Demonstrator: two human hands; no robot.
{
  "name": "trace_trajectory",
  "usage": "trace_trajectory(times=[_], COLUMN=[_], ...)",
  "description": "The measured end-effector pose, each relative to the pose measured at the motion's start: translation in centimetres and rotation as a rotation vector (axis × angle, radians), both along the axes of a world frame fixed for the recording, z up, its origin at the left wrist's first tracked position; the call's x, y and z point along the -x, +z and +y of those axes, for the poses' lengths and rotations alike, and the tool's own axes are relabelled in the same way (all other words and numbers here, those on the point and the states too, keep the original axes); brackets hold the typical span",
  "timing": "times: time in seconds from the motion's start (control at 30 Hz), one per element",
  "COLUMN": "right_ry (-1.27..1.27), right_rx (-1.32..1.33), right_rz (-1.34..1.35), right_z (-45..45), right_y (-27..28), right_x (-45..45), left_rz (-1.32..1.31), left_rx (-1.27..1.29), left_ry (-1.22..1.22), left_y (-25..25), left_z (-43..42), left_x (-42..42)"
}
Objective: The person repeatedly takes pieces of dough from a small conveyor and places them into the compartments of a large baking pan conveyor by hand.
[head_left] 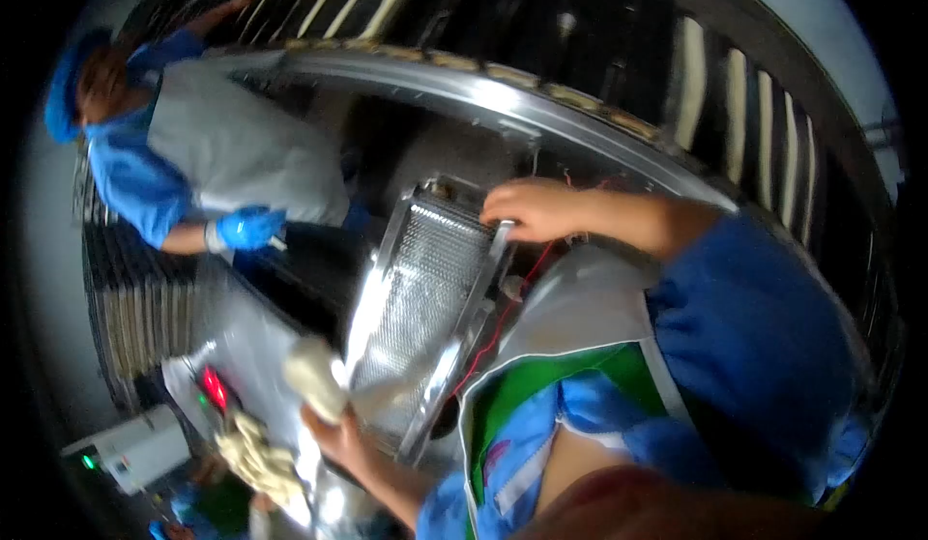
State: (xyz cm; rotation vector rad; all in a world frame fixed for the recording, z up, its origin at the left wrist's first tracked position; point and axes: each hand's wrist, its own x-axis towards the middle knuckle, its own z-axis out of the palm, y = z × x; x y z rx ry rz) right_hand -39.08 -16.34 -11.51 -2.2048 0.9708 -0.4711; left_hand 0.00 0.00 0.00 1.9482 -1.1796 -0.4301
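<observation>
A pale, dough-like piece [316, 376] is in my left hand [338, 436], blurred by motion, near the lower end of a metal frame. My right hand [527, 209] rests on the upper edge of that frame, its fingers bent over the metal rail. Between my hands lies the frame's shiny ridged metal surface [425, 279], tilted in the view. What is under my right fingers is partly hidden.
A co-worker in a blue cap and pale apron [242, 144] stands at the left, wearing a blue glove [249, 229]. Pale strips on dark racks [691, 86] line the top. Several pale pieces [259, 463] lie beside a white device [135, 448] with lights.
</observation>
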Motion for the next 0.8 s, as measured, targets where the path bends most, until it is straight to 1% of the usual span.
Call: trace_trajectory(times=[0.03, 0.07, 0.1, 0.13, 0.17, 0.2, 0.23, 0.3, 0.33, 0.37, 0.4, 0.43, 0.5, 0.53, 0.57, 0.63, 0.67, 0.7, 0.77, 0.8], right_ry=[-0.024, -0.128, -0.265, -0.435, -0.579, -0.674, -0.775, -0.864, -0.894, -0.901, -0.91, -0.888, -0.891, -0.846, -0.793, -0.759, -0.709, -0.686, -0.766, -0.837], right_rx=[0.009, 0.116, 0.375, 0.272, 0.11, 0.119, 0.206, 0.254, 0.174, 0.001, -0.139, -0.292, 0.172, 0.279, 0.383, 0.456, 0.356, 0.21, -0.006, 0.008], right_rz=[-0.026, -0.091, -0.033, 0.036, 0.123, 0.114, 0.036, 0.121, 0.061, -0.057, -0.183, -0.256, -0.169, -0.186, -0.211, -0.252, -0.271, -0.326, -0.379, -0.4], right_z=[-0.6, -1.9, -3.1, 0.3, 5.0, 4.9, 5.7, 8.6, 9.8, 11.0, 11.8, 9.1, 8.9, 8.1, 7.2, 6.1, 7.1, 7.6, 10.5, 11.9], right_y=[-0.8, -2.6, 1.1, 3.4, 4.3, 1.9, 1.3, 2.1, 3.5, 5.1, 6.2, 4.1, 5.4, 6.2, 6.4, 6.4, 9.1, 9.4, 6.4, 6.2], right_x=[-0.5, 0.3, 10.3, 14.3, 16.7, 18.9, 21.6, 26.2, 27.4, 28.0, 28.4, 27.1, 26.1, 25.8, 26.1, 25.3, 26.5, 28.0, 29.4, 30.4], left_rz=[-0.026, 0.029, 0.196, 0.399, 0.535, 0.674, 0.735, 0.848, 0.982, 1.11, 1.38, 1.447, 1.467, 1.407, 1.485, 1.368, 1.266, 1.421, 1.359, 1.259], left_rx=[0.009, 0.067, 0.291, 0.325, 0.256, 0.46, 0.516, 0.595, 0.552, 0.506, 0.453, 0.447, 0.301, 0.331, 0.181, 0.146, 0.105, -0.033, -0.082, -0.087], left_ry=[-0.024, 0.183, 0.332, 0.205, 0.099, -0.161, -0.25, -0.407, -0.508, -0.609, -0.813, -0.795, -0.991, -0.838, -1.142, -1.079, -1.113, -1.147, -1.271, -1.266], left_y=[0.7, 1.7, 1.6, 0.9, 3.2, 5.1, 6.9, 10.8, 12.2, 13.4, 14.8, 10.9, 10.7, 10.4, 9.8, 8.1, 9.8, 9.9, 8.0, 7.7], left_z=[-1.9, -4.5, -6.4, -6.3, -5.7, -8.4, -10.5, -12.9, -14.2, -15.6, -15.9, -18.8, -19.5, -19.6, -20.1, -20.6, -19.8, -19.7, -18.3, -17.8], left_x=[0.2, 0.8, 8.1, 8.7, 8.5, 12.5, 15.4, 23.4, 24.4, 25.5, 28.9, 29.2, 34.9, 37.1, 39.4, 42.9, 45.8, 48.5, 52.1, 54.0])
